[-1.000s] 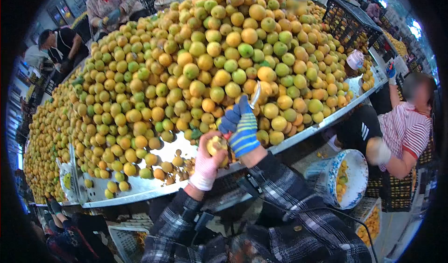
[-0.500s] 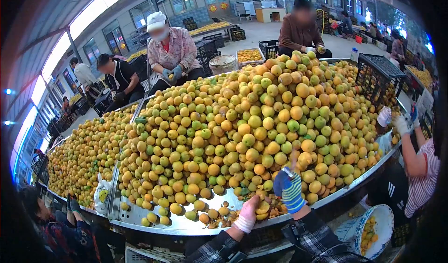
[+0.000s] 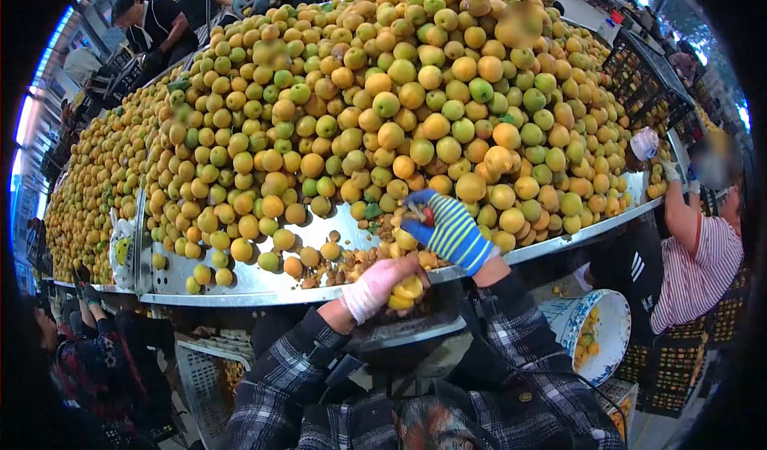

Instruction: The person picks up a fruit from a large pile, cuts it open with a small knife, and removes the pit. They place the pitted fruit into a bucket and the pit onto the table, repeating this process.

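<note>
At the near edge of a metal table (image 3: pixel 232 299), the left hand (image 3: pixel 371 290), in a pink-and-white glove, closes its bare fingertips around an opened yellow apricot (image 3: pixel 407 290), its cut flesh showing just outside the table's rim. The right hand (image 3: pixel 457 236), in a blue striped glove, curls above the rim around a small red-handled tool (image 3: pixel 429 217), likely a knife, its tip hard to make out. Clean work here would seem to call for a light, cupped hold that keeps soft halves together, left fingertips clear of any blade, and short, controlled strokes made low over the table. Brown pits and scraps (image 3: pixel 339 276) lie on the table beside the left hand; whole apricots (image 3: pixel 343 138) rise in a heap across its middle. A white plastic bag (image 3: pixel 122 250) sits toward the table's left end and a black crate (image 3: pixel 639 75) at its far right. Outside the near edge, to the right, stand a speckled bucket (image 3: pixel 621 306) of cut fruit and a co-worker in a striped shirt (image 3: pixel 701 270).
</note>
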Demonstrator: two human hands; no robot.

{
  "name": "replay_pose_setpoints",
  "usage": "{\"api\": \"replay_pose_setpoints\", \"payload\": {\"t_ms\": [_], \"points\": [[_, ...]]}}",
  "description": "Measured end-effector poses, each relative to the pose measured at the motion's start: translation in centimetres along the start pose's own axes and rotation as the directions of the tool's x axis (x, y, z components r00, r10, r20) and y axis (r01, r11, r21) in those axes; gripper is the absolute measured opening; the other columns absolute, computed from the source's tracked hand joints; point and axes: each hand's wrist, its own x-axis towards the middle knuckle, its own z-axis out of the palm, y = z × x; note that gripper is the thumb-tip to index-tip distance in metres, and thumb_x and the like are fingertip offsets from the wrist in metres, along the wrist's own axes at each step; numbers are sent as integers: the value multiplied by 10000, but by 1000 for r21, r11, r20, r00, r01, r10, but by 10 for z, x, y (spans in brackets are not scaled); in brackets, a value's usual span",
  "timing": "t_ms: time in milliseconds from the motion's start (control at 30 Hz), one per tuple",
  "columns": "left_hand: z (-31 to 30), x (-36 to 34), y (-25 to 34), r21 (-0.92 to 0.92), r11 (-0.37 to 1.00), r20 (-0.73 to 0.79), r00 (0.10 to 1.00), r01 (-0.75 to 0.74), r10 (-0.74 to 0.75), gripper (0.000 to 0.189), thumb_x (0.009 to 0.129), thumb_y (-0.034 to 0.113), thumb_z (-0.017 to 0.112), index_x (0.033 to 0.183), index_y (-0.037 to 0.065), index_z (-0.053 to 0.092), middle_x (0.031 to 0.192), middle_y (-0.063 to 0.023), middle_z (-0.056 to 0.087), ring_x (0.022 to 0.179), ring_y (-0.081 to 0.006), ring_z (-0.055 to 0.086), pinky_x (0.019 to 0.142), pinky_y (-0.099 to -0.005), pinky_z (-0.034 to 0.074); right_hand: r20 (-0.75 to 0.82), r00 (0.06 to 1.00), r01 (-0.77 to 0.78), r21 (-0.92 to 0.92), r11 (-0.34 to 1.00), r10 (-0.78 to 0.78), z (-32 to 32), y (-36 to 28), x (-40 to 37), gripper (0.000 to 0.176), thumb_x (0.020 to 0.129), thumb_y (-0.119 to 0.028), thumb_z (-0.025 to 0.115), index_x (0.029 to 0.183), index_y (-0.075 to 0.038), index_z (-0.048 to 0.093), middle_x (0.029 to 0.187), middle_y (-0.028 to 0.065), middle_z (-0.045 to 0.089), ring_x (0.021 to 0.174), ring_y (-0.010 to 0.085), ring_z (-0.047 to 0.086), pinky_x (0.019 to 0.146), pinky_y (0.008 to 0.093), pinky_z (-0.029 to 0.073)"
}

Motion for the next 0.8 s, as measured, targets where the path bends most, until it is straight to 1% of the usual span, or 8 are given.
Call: {"api": "replay_pose_setpoints", "payload": {"t_ms": [167, 333, 367, 467, 500, 567, 667, 800], "points": [[25, -21, -52, -34, 945, 107, 941, 326, -321, 400, 960, 407, 493, 1066, 28, 566, 821, -84, 618, 618, -168, 606, 469, -239, 455, -67, 990, -128, -82, 988, 123, -1, -4, 4, 426, 820, -301, 703, 1079, -11, 530, 831, 216, 645, 780, 406, 636, 680, 448, 507], [14, -30, -124, -489, 869, -302, 920, 76, -250, 508, 909, 311, 627, 1296, 47, 431, 1184, -137, 575, 1095, -245, 576, 846, -488, 506, -145, 987, -87, -141, 986, 66, -9, 7, 1, 326, 878, -305, 652, 966, 0, 580, 813, 209, 647, 772, 404, 621, 657, 473, 490], [15, -35, -119, -413, 906, -409, 869, 98, -281, 476, 923, 272, 604, 1304, 43, 433, 1131, -134, 604, 971, -229, 627, 783, -422, 536, -137, 983, -136, -116, 984, 120, -12, 9, 2, 354, 881, -340, 645, 1007, -14, 588, 829, 200, 659, 782, 394, 632, 666, 462, 504], [23, -46, -59, 382, 915, -327, 945, 132, 0, 233, 922, 182, 584, 1092, 22, 593, 823, -64, 665, 661, -150, 633, 593, -271, 518, -148, 962, -246, -108, 963, 229, -22, 14, 0, 379, 898, -391, 612, 1067, -52, 604, 855, 184, 677, 792, 371, 654, 677, 442, 526], [14, -39, -58, 659, 751, -300, 905, -32, 302, 310, 844, 267, 673, 995, 2, 620, 758, -137, 662, 678, -255, 655, 630, -354, 516, -152, 961, -247, -107, 963, 230, -26, 8, -1, 379, 898, -391, 612, 1067, -52, 604, 855, 184, 677, 792, 371, 654, 677, 442, 526], [28, -34, -13, 911, 411, -301, 736, 34, 606, 358, 811, 330, 706, 947, 10, 620, 749, -166, 631, 697, -313, 647, 650, -386, 509, -249, 952, -227, -174, 958, 180, -29, 0, -3, 392, 897, -396, 613, 1068, -44, 599, 830, 182, 674, 759, 373, 652, 652, 447, 524], [22, 3, 19, 954, 224, -298, 667, 197, 683, 454, 771, 451, 719, 910, 26, 638, 825, -157, 622, 772, -337, 640, 700, -411, 515, -314, 934, -227, -151, 962, 171, -26, 0, -2, 366, 897, -371, 618, 973, -15, 575, 765, 197, 652, 714, 392, 641, 606, 459, 515], [9, 49, 27, 902, 9, -379, 780, 432, 498, 556, 733, 552, 703, 942, 39, 660, 1021, -169, 579, 941, -325, 613, 805, -426, 508, -381, 916, -187, -129, 974, 125, -22, 0, -2, 320, 911, -322, 597, 924, -5, 553, 734, 213, 636, 694, 415, 627, 586, 469, 504]]}}
